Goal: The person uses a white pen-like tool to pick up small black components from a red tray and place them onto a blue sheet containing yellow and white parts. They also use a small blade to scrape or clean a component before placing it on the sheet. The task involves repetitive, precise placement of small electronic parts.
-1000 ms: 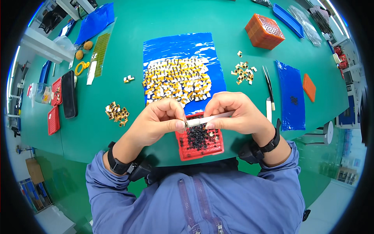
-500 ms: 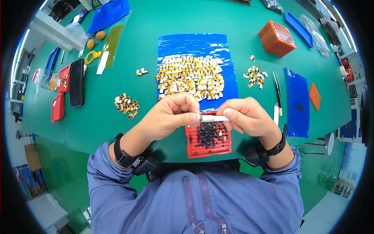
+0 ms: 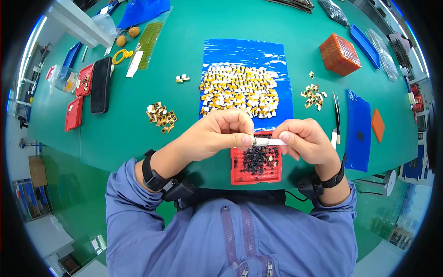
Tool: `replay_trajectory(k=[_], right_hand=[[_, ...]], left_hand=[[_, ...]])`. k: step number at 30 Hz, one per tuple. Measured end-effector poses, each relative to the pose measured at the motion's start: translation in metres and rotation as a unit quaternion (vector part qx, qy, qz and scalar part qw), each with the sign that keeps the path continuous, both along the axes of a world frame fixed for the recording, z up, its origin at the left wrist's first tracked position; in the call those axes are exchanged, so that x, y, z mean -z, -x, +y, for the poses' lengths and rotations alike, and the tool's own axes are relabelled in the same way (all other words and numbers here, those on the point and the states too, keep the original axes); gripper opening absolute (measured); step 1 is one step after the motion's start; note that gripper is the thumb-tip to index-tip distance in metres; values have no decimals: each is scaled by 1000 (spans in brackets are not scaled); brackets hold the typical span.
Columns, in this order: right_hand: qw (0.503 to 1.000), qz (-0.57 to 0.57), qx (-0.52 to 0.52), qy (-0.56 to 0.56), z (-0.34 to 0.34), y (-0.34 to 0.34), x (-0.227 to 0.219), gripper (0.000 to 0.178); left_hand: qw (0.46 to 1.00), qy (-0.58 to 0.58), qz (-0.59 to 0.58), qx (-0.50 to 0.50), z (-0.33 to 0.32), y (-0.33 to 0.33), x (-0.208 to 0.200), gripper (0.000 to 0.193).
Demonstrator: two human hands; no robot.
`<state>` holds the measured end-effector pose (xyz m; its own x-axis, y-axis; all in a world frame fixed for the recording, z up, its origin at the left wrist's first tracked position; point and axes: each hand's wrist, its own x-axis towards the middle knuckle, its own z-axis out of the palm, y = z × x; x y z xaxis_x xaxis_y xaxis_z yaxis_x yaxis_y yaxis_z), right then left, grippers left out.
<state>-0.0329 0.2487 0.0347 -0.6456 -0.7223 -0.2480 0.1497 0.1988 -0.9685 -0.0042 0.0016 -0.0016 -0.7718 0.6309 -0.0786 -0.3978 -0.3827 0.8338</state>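
Note:
My left hand is closed in a pinch on a tiny part, mostly hidden by the thumb and fingertips. My right hand grips a slim white stick, whose tip meets the part at my left fingertips. Both hands are over the far edge of a red tray holding many small black pieces and a few pale ones. Just beyond them, a blue sheet bears a wide spread of small white, yellow and black parts.
Small gold-coloured parts lie in a left pile and a right pile. Tweezers, another blue sheet and an orange stack of trays are to the right. A black phone and yellow scissors lie left.
The view has swung slightly, so the table and hands appear farther right. Both hands keep the same pinch, with the white stick still against the small part.

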Motion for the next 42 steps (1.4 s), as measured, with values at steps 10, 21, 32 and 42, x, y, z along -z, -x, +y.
replay_trajectory(k=[10,21,32,42], right_hand=[[986,154,4,68,-3,-1,17,9],[996,51,20,72,-5,-3,8,7],[962,264,55,-42,7,4,2,12],[962,258,85,-36,11,12,9,13]], left_hand=[[999,16,32,4,1,0,-2,7],[998,42,46,10,1,-1,-3,7],[997,66,41,28,0,-2,-4,10],[864,248,432,-68,-3,-5,-19,11]])
